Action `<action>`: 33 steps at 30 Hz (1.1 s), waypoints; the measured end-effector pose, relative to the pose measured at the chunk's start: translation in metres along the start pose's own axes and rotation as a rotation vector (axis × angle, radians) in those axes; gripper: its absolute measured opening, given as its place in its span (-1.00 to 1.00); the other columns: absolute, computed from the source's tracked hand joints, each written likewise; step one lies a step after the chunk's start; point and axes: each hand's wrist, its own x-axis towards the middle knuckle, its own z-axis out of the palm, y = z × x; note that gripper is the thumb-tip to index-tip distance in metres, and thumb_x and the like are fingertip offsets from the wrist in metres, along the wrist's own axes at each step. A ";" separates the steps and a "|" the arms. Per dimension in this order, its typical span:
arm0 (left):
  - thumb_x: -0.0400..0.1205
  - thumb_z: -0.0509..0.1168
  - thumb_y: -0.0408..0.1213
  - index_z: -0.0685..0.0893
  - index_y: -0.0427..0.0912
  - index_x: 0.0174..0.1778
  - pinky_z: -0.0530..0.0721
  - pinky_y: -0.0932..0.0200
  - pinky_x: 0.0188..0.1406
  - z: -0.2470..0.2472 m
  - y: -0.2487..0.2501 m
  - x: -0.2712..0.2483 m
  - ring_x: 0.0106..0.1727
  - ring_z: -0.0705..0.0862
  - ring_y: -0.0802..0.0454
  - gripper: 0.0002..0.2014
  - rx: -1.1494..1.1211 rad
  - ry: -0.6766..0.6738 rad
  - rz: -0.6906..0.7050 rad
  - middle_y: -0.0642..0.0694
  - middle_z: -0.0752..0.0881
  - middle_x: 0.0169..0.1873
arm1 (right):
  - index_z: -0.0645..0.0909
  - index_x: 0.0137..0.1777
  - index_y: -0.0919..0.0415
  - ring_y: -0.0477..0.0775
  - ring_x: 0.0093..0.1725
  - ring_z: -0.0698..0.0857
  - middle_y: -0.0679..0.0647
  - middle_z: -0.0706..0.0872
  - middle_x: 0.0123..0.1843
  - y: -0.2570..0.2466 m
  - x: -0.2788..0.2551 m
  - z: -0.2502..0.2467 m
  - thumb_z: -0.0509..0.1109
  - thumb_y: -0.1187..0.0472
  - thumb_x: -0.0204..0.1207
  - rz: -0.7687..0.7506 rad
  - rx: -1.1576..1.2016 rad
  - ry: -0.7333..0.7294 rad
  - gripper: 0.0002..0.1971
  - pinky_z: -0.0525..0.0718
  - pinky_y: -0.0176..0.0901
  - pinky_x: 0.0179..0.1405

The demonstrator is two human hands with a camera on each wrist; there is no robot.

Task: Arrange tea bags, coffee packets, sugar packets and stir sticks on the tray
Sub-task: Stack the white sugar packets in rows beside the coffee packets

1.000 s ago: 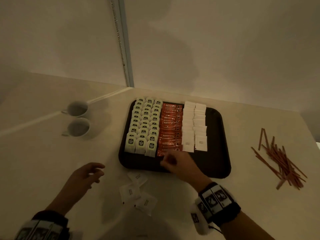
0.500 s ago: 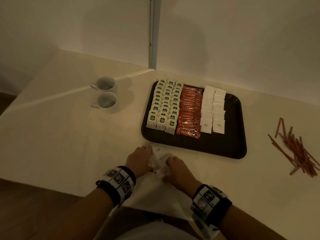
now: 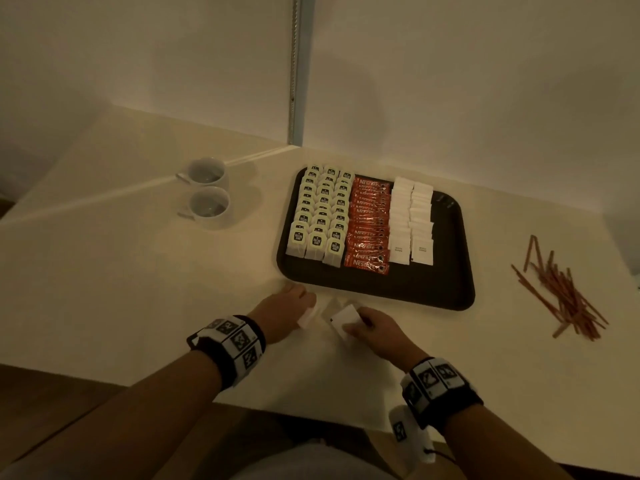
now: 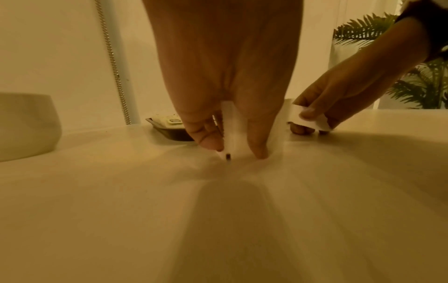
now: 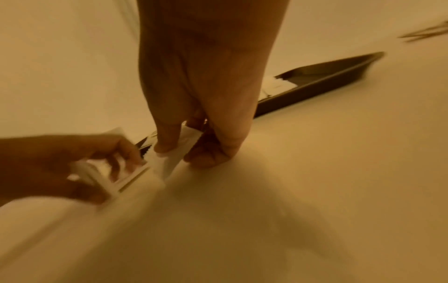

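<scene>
Two hands work just off the tray's (image 3: 377,292) near edge, the left hand (image 3: 284,311) pinching one white sugar packet (image 3: 308,315), the right hand (image 3: 374,329) another sugar packet (image 3: 344,318), both lifted higher off the table (image 3: 138,289) than half a second ago, with bare tray right of the rows and packet print blurred.

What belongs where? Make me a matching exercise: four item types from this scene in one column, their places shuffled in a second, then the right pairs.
Things:
1. tea bags
2. coffee packets
3. stir sticks
4. cups

Places:
A. loose pile on the table, right of the tray
B. on the table, left of the tray
C. tray's left rows
D. red column on the tray, mid-tray

Pairs: 1-C, 2-D, 3-A, 4-B
</scene>
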 end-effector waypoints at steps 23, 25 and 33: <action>0.65 0.24 -0.47 0.46 -0.21 0.29 0.68 0.10 0.09 -0.057 0.017 0.017 0.00 0.72 -0.04 -0.70 -1.300 0.033 -0.272 -0.17 0.73 0.01 | 0.48 0.28 0.14 0.19 0.19 0.71 0.17 0.63 0.26 -0.077 -0.012 -0.106 0.34 0.41 0.54 -0.226 0.690 -0.010 -0.65 0.74 0.02 0.08; 0.67 0.24 -0.38 0.49 -0.18 0.27 0.72 0.11 -0.02 -0.081 0.028 0.024 -0.19 0.68 0.06 -0.75 -1.580 0.152 -0.227 -0.11 0.68 -0.15 | 0.48 0.27 0.16 0.20 0.16 0.73 0.19 0.68 0.19 -0.088 -0.011 -0.121 0.38 0.40 0.52 -0.285 0.683 0.049 -0.64 0.75 0.06 0.08; 0.60 0.35 -0.35 0.65 -0.16 -0.07 0.73 0.24 -0.19 -0.147 0.060 0.070 -0.06 0.79 0.12 -0.96 -1.629 0.343 -0.055 0.02 0.79 -0.15 | 0.52 0.12 0.37 -0.16 -0.25 0.77 0.19 0.79 -0.12 -0.109 -0.004 -0.158 0.44 0.37 0.49 -0.382 0.566 0.309 -0.75 0.60 -0.44 -0.38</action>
